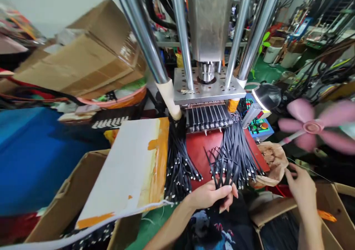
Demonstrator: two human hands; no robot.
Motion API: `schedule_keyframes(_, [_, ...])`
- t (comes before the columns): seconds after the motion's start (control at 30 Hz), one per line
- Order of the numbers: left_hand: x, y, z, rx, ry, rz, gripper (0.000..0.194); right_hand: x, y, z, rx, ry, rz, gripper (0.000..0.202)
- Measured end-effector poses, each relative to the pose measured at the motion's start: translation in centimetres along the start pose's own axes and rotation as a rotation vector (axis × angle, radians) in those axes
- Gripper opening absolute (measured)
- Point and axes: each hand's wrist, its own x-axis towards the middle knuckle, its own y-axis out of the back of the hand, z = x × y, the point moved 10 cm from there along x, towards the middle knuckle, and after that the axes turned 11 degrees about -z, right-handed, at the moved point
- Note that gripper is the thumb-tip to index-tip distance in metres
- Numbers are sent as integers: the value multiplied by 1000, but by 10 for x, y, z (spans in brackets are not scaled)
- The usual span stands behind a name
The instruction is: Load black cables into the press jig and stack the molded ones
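Observation:
My left hand is closed around a small bunch of thin black cables, whose free ends fan upward over the red work surface. Beyond them, many more black cables with small silver ends hang out from the right side of the press's clamping block. Another bundle of black cables lies to the left. At the right edge of a crumpled brown paper bag, my right hand has its thumb and forefinger slightly apart; whether they touch the paper is unclear.
A metal press with upright rods rises ahead. Left of it lies a white board with orange tape. A pink fan and black lamp stand right. Cardboard boxes flank my lap; a large carton sits back left.

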Motion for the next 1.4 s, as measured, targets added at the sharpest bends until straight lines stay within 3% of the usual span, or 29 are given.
schedule_keyframes(0.07, [-3, -6, 4, 63, 48, -60, 56, -42, -28, 16, 313, -143, -187, 71])
schedule_keyframes(0.1, [-4, -9, 6, 81, 70, -98, 57, -62, -50, 7, 518, -202, -333, 70])
schedule_keyframes(0.13, [-6, -14, 9, 90, 92, -148, 58, -81, -74, -14, 718, -236, -502, 70])
schedule_keyframes(0.23, [-19, -26, 13, 122, 187, -326, 61, -122, -128, -116, 1137, -193, -961, 72])
schedule_keyframes(0.33, [-47, -11, 18, 194, 268, -299, 64, -127, -161, -201, 1278, -132, -1154, 65])
schedule_keyframes(0.47, [-111, 38, 41, 292, 191, 99, 56, -115, -197, -289, 1143, 11, -1319, 52])
schedule_keyframes(0.6, [-193, 76, 57, 296, 0, 552, 57, -119, -236, -397, 846, 411, -1494, 60])
schedule_keyframes(0.67, [-242, 99, 61, 353, -114, 887, 60, -128, -264, -449, 748, 567, -1504, 65])
schedule_keyframes(0.77, [-311, 121, 52, 478, -191, 1400, 60, -137, -308, -512, 647, 680, -1449, 65])
schedule_keyframes(0.83, [-334, 127, 39, 535, -152, 1583, 62, -127, -324, -535, 557, 731, -1335, 60])
schedule_keyframes(0.9, [-344, 130, 30, 603, -88, 1676, 65, -105, -322, -536, 468, 771, -1186, 52])
schedule_keyframes(0.97, [-347, 130, 27, 706, -14, 1717, 65, -82, -302, -510, 385, 814, -1066, 44])
schedule_keyframes(1.07, [-339, 135, 35, 857, 77, 1667, 57, -70, -257, -429, 239, 864, -980, 34])
schedule_keyframes(1.13, [-328, 142, 44, 920, 123, 1609, 50, -78, -227, -370, 49, 907, -862, 27])
schedule_keyframes(1.2, [-316, 145, 55, 964, 158, 1585, 48, -97, -213, -324, -64, 891, -832, 22])
schedule_keyframes(1.3, [-290, 123, 79, 1051, 138, 1568, 45, -123, -217, -296, -111, 854, -863, 25])
schedule_keyframes(1.33, [-278, 110, 84, 1046, 107, 1517, 42, -127, -222, -295, -126, 839, -873, 24])
schedule_keyframes(1.4, [-247, 85, 80, 875, 39, 1309, 36, -127, -229, -298, -159, 806, -894, 23])
